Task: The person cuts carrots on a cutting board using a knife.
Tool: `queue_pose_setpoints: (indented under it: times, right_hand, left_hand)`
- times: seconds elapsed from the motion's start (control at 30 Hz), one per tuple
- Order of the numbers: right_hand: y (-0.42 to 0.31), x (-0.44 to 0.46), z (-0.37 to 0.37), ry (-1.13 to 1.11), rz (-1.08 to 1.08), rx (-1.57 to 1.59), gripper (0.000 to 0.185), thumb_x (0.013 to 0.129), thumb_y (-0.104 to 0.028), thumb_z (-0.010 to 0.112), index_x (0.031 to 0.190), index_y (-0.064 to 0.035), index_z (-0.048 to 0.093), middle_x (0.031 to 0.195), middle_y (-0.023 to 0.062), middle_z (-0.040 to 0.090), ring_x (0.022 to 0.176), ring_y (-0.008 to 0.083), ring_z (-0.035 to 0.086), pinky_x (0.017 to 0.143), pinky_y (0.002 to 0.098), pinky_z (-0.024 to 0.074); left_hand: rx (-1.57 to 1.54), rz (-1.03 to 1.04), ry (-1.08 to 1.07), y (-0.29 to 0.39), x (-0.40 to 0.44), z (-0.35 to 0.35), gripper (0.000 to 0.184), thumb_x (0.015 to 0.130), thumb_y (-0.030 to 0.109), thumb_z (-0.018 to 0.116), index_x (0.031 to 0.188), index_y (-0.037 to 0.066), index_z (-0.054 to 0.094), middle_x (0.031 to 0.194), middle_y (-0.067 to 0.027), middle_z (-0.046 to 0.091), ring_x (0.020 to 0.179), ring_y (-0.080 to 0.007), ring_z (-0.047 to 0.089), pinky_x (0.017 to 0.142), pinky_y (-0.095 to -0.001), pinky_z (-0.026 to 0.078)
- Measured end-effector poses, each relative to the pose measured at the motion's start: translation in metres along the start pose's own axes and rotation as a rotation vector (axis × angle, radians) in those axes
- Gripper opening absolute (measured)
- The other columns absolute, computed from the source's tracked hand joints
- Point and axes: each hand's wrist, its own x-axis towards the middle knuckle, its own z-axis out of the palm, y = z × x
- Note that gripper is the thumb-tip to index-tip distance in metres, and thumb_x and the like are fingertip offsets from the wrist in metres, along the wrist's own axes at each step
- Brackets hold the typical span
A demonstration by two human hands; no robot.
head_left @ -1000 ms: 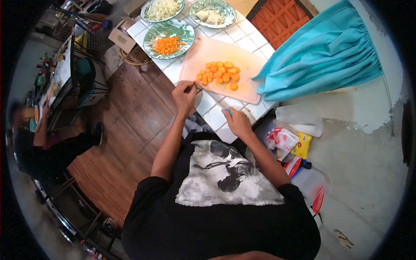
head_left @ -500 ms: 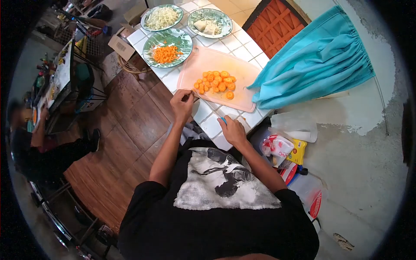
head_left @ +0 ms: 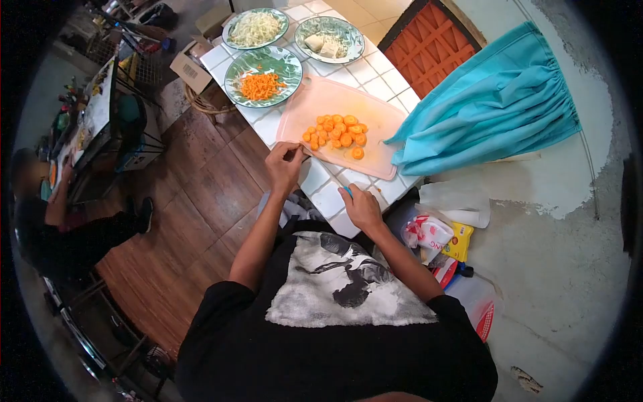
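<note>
A pink cutting board (head_left: pixel 311 97) lies on the white tiled table (head_left: pixel 321 175), with a pile of round orange carrot slices (head_left: pixel 339 130) on it. At the board's lower left corner is my left hand (head_left: pixel 284 165), its fingers pinched together on something I cannot make out. My right hand (head_left: pixel 364 208) is closed around a blue handle (head_left: pixel 347 191) near the table's front edge. Behind the board's left side stands a green patterned plate of shredded carrot (head_left: pixel 260 86).
Farther back are a plate of pale shreds (head_left: pixel 256 29) and a plate with pale chunks (head_left: pixel 329 41). A turquoise cloth (head_left: pixel 489 100) hangs at the right. Plastic bags (head_left: pixel 429 231) lie below it. Another person (head_left: pixel 60 228) is at a table on the left.
The view has shifted slightly, moving the board and plates in the picture. Both hands keep nearly the same places and closed shapes, and the carrot slices look unchanged.
</note>
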Motion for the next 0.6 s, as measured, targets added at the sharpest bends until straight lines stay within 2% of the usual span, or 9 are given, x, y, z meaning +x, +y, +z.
queue_pose_setpoints:
  times: [0.13,0.6]
  right_hand:
    - [-0.001,-0.001,0.001,-0.003,0.019,0.001,0.045,0.104,-0.045,0.053,0.093,-0.0019,0.062,0.078,0.0286,0.068,0.078,0.0512,0.066,0.069,0.0608,0.0496]
    - [-0.023,-0.001,-0.033,-0.111,0.060,-0.146,0.046,0.104,-0.044,0.051,0.095,-0.0009,0.066,0.081,0.0285,0.069,0.081,0.0493,0.068,0.074,0.0594,0.0521]
  left_hand:
    - [0.013,0.020,0.021,0.002,0.000,0.000,0.007,0.084,0.001,0.078,0.089,-0.002,0.074,0.087,-0.0086,0.073,0.072,-0.0122,0.066,0.065,-0.0247,0.051]
    - [-0.046,0.009,-0.036,0.007,0.002,-0.006,0.006,0.084,-0.001,0.076,0.089,-0.003,0.073,0.087,-0.0087,0.072,0.074,-0.0134,0.067,0.069,-0.0253,0.053]
